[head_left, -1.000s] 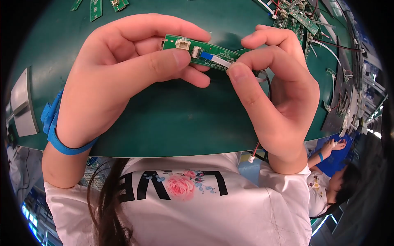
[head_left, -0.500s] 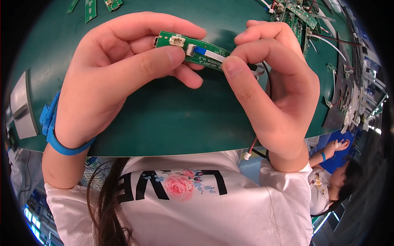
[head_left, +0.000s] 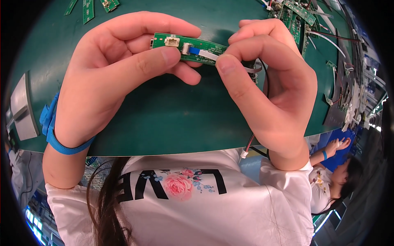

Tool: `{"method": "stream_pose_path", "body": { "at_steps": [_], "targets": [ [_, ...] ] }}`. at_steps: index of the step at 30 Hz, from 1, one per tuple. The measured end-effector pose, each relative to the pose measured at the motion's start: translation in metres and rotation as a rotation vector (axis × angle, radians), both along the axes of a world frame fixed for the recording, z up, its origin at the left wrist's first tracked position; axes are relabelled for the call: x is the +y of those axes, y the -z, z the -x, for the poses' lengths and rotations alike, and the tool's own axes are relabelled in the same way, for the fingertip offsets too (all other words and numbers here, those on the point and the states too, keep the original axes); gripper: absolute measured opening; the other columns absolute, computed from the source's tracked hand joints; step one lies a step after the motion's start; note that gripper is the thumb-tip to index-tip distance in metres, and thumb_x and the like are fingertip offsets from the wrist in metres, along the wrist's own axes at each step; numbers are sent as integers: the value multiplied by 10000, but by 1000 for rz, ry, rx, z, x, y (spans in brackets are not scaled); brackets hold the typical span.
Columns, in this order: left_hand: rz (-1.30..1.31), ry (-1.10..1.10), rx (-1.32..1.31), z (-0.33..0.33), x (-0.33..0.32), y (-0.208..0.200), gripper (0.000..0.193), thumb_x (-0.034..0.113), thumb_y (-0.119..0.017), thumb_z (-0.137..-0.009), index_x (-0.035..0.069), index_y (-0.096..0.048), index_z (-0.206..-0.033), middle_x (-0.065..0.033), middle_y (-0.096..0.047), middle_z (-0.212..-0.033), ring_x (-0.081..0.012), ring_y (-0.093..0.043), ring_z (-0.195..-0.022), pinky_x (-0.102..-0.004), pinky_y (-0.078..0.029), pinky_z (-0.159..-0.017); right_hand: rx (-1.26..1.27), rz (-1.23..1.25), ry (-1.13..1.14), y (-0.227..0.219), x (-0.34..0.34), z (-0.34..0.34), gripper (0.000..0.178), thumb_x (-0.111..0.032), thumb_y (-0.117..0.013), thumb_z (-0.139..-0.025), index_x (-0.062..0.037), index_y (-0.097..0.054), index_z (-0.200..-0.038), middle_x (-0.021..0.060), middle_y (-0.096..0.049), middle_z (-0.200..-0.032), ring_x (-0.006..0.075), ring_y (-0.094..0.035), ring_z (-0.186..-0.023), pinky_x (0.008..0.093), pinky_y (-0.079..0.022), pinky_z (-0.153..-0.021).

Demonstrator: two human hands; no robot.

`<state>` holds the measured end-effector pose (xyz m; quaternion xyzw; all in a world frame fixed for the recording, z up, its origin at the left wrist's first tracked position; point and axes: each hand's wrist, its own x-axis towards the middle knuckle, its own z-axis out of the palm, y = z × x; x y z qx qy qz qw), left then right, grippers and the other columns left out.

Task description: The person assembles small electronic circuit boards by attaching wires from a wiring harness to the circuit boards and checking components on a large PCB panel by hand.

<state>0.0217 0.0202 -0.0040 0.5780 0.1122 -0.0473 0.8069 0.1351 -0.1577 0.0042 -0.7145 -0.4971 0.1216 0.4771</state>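
Observation:
Between the thumb and fingers of my left hand (head_left: 111, 74) is a narrow green circuit board (head_left: 202, 44), held up above the green tabletop (head_left: 172, 123). A white socket (head_left: 172, 41) sits near its left end. Beside that, the blue tip of a white flat ribbon cable (head_left: 207, 55) meets a second white connector (head_left: 186, 48); how deep it is seated I cannot tell. My right hand (head_left: 275, 78) pinches the cable by the board's right end, thumb in front. Beyond those fingers the cable curls back. A dark and red wire with a small white plug (head_left: 244, 154) dangles below my right hand.
Several green boards (head_left: 88, 11) lie at the far left. More boards and loose wires (head_left: 301, 28) are heaped at the far right. A metal plate (head_left: 24, 106) stands at the left edge. Another person (head_left: 324, 188) is off to the right.
Both hands have shifted slightly left with the board, which now lies a little more level. My right thumb has moved left along with the cable, and the dangling plug has swung slightly left.

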Motion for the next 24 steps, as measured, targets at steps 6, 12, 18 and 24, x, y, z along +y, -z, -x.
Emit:
{"method": "stream_pose_path", "body": {
  "at_steps": [6,12,18,24],
  "targets": [
    [-6,1,8,0,-1,-1,325,47,-523,-892,-41,-503,-1205,-150,-651,-998,-174,-638,-848,-279,-501,-806,10,2,-9,1,-1,0,52,42,-643,-755,24,-611,-792,67,-561,-824,179,-502,-892,374,-347,-952],
    [24,-4,3,0,-1,-1,339,33,-536,-878,-42,-502,-1207,-145,-649,-990,-166,-628,-842,-275,-494,-810,51,-7,18,0,0,3,45,43,-634,-766,21,-606,-795,68,-560,-829,175,-497,-882,337,-360,-919],
    [17,-3,-4,-1,-2,2,373,10,-561,-849,-42,-493,-1212,-120,-642,-969,-164,-615,-845,-269,-480,-815,1,-44,-58,7,1,-1,60,53,-623,-776,19,-597,-818,63,-557,-848,179,-488,-879,283,-378,-804],
    [42,-30,11,-3,-5,2,360,0,-579,-834,-17,-507,-1186,-93,-617,-972,-166,-604,-855,-271,-479,-805,-20,98,32,4,0,3,67,51,-623,-779,2,-595,-814,52,-565,-829,173,-486,-866,262,-377,-764]
  ]
}}
